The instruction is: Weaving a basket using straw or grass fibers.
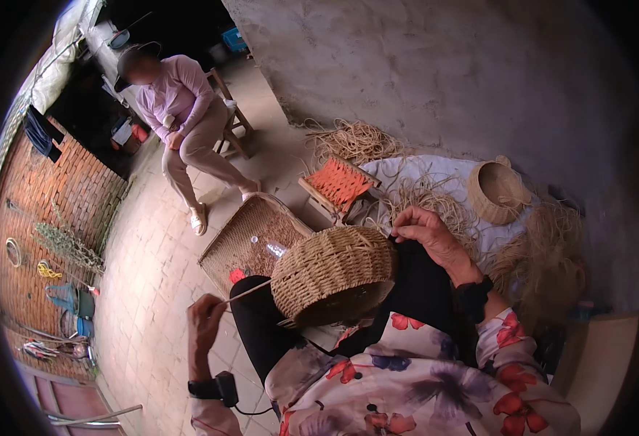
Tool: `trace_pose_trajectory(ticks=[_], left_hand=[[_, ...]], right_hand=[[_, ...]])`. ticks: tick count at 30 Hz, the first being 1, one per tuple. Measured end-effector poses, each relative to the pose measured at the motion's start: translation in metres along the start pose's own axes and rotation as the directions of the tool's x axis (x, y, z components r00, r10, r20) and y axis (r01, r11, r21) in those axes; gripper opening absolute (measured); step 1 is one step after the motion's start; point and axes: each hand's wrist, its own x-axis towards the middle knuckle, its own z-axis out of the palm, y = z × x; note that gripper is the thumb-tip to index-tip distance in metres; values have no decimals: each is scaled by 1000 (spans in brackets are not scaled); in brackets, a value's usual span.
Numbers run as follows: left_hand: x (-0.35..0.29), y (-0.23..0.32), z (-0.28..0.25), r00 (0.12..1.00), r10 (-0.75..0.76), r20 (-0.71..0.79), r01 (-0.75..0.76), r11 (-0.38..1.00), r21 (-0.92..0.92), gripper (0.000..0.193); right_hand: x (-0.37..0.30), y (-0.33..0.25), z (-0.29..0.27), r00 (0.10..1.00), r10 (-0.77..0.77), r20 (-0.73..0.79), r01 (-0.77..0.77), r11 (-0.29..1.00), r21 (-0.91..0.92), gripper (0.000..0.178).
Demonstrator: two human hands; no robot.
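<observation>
A round woven straw basket (pixel 334 272) lies on its side on my lap, its rim turned down toward me. My right hand (pixel 425 229) rests at the basket's upper right edge, fingers pinched on a thin fibre strand. My left hand (pixel 205 312) is held out to the left, shut on a pale straw strand (pixel 250 291) that runs taut from it to the basket's side. Both wrists wear black bands.
A flat woven tray (pixel 221 254) lies on the brick floor ahead. Behind it stand a small stool with orange webbing (pixel 338 185), loose fibre piles (pixel 352 139) and a second basket (pixel 495 190) on a white cloth. A person sits on a chair (pixel 181 123) at the far left.
</observation>
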Motion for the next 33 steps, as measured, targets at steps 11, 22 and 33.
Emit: trace_pose_trajectory(ticks=[11, 22, 33], left_hand=[[-56, -82, -16, 899, -436, -32, 422, 885, -198, 20], [-54, 47, 164, 749, 135, 648, 656, -282, -700, 43], [-20, 67, 206, 932, -8, 363, 350, -243, -905, 46]], right_hand=[[5, 11, -8, 992, 50, -116, -57, 997, -56, 17], [55, 10, 93, 860, -402, 316, 506, 588, -631, 35], [45, 55, 68, 979, -182, 89, 198, 772, -604, 46]])
